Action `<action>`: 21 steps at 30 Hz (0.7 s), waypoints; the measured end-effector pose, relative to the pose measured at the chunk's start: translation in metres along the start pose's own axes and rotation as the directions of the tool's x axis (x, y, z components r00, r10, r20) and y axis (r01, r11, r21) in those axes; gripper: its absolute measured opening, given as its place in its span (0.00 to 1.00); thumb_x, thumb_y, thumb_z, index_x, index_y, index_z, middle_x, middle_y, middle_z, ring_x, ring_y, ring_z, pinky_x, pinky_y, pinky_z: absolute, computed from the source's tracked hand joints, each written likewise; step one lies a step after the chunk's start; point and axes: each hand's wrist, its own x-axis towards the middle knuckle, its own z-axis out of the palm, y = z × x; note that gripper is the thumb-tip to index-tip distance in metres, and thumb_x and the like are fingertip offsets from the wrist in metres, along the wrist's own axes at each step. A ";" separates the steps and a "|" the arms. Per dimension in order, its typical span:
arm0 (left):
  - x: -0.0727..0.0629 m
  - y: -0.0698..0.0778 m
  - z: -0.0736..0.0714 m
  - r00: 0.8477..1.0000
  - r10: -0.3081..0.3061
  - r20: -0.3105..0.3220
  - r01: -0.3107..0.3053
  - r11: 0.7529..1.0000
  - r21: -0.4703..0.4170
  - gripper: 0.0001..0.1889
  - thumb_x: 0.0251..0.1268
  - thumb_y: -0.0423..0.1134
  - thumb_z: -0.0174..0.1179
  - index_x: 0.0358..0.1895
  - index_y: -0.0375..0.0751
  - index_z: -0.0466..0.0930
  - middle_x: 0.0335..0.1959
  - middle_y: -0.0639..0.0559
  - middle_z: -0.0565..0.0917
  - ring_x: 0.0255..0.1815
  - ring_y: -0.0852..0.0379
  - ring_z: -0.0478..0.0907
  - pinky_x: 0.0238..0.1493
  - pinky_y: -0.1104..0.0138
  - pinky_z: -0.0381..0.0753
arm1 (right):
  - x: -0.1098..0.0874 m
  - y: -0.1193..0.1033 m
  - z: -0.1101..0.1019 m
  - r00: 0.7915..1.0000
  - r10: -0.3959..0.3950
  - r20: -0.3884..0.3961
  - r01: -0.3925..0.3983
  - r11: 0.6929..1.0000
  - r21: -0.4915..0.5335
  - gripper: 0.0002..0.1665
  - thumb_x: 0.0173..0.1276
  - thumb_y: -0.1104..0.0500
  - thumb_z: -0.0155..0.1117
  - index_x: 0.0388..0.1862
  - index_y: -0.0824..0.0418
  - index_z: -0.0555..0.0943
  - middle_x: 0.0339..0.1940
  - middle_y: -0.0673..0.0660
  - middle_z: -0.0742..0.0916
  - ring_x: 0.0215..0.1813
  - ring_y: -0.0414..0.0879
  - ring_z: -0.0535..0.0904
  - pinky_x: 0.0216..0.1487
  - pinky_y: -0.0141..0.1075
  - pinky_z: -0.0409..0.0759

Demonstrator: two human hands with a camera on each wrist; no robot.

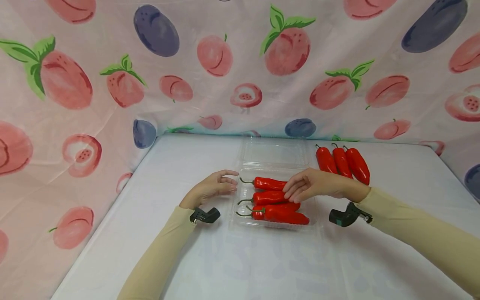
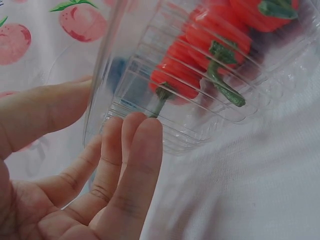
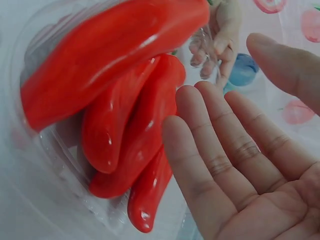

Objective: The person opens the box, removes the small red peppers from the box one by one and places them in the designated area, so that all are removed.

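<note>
A clear plastic clamshell box (image 1: 316, 214) lies on the table with its lid folded back. Inside it are several long red peppers (image 1: 286, 215), stems toward the left; the front one rests on top of another. My left hand (image 1: 211, 188) is at the box's left end. In the left wrist view, its fingers (image 2: 145, 160) lie against or very near the ribbed wall, and the thumb is apart from them. Over the right part of the peppers hangs my right hand (image 1: 318, 183), palm and straight fingers (image 3: 182, 145) beside them in the right wrist view, gripping nothing.
Three more red peppers (image 1: 341, 162) lie side by side behind my right wrist. The transparent lid (image 1: 274, 153) spreads flat behind the box. A fruit-patterned cloth (image 1: 210, 104) rises at the back and left of the white table (image 1: 210, 258).
</note>
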 end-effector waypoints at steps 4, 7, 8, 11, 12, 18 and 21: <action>0.000 0.000 0.000 1.000 0.001 0.001 -0.001 1.000 -0.001 0.29 0.61 0.28 0.56 0.66 0.34 0.61 0.49 0.41 0.76 0.38 0.63 0.79 0.51 0.65 0.80 | 0.004 0.000 0.005 0.999 0.031 0.016 -0.031 0.999 0.009 0.26 0.61 0.61 0.65 0.56 0.72 0.74 0.51 0.68 0.83 0.52 0.56 0.81 0.53 0.43 0.81; 0.000 0.000 0.000 1.000 0.001 -0.001 -0.001 1.000 0.001 0.29 0.61 0.28 0.56 0.66 0.34 0.61 0.49 0.41 0.76 0.38 0.63 0.79 0.52 0.65 0.80 | 0.007 0.000 0.008 0.998 0.056 0.022 -0.057 0.998 0.019 0.25 0.61 0.62 0.66 0.55 0.72 0.75 0.49 0.66 0.84 0.51 0.52 0.82 0.52 0.45 0.81; 0.000 0.000 0.000 1.000 0.000 -0.001 0.000 1.000 0.001 0.29 0.61 0.28 0.56 0.66 0.34 0.61 0.49 0.41 0.76 0.38 0.63 0.79 0.52 0.65 0.80 | 0.008 0.000 0.009 0.998 0.065 0.022 -0.065 0.998 0.018 0.24 0.61 0.62 0.66 0.55 0.71 0.75 0.49 0.65 0.84 0.50 0.51 0.82 0.52 0.44 0.81; 0.000 0.000 0.000 1.000 0.001 -0.002 -0.001 1.000 0.004 0.29 0.61 0.28 0.56 0.66 0.35 0.61 0.49 0.41 0.76 0.39 0.63 0.79 0.53 0.64 0.80 | 0.010 0.001 0.012 0.997 0.068 0.035 -0.069 0.998 0.011 0.24 0.60 0.63 0.66 0.54 0.71 0.75 0.47 0.63 0.85 0.49 0.49 0.83 0.51 0.41 0.82; -0.001 0.000 0.000 1.000 0.001 -0.002 -0.001 1.000 0.006 0.29 0.61 0.28 0.56 0.66 0.35 0.61 0.49 0.41 0.76 0.39 0.63 0.79 0.53 0.64 0.80 | 0.011 0.001 0.012 0.997 0.068 0.040 -0.069 0.998 0.011 0.23 0.60 0.63 0.66 0.54 0.72 0.75 0.47 0.63 0.85 0.49 0.49 0.83 0.51 0.40 0.82; -0.002 0.001 0.000 1.000 0.009 -0.006 -0.009 1.000 0.020 0.29 0.61 0.29 0.56 0.66 0.35 0.62 0.50 0.40 0.76 0.39 0.63 0.79 0.54 0.63 0.80 | 0.015 0.002 0.016 0.996 0.071 0.055 -0.070 0.997 -0.017 0.23 0.60 0.63 0.67 0.53 0.71 0.76 0.46 0.63 0.85 0.48 0.48 0.83 0.51 0.38 0.82; -0.002 0.001 0.000 1.000 0.006 -0.010 -0.006 1.000 0.026 0.29 0.61 0.29 0.57 0.66 0.36 0.62 0.51 0.39 0.76 0.39 0.63 0.79 0.54 0.63 0.80 | 0.016 0.003 0.019 0.996 0.081 0.049 -0.078 0.996 -0.052 0.23 0.59 0.63 0.67 0.53 0.70 0.77 0.46 0.61 0.86 0.48 0.47 0.83 0.51 0.38 0.82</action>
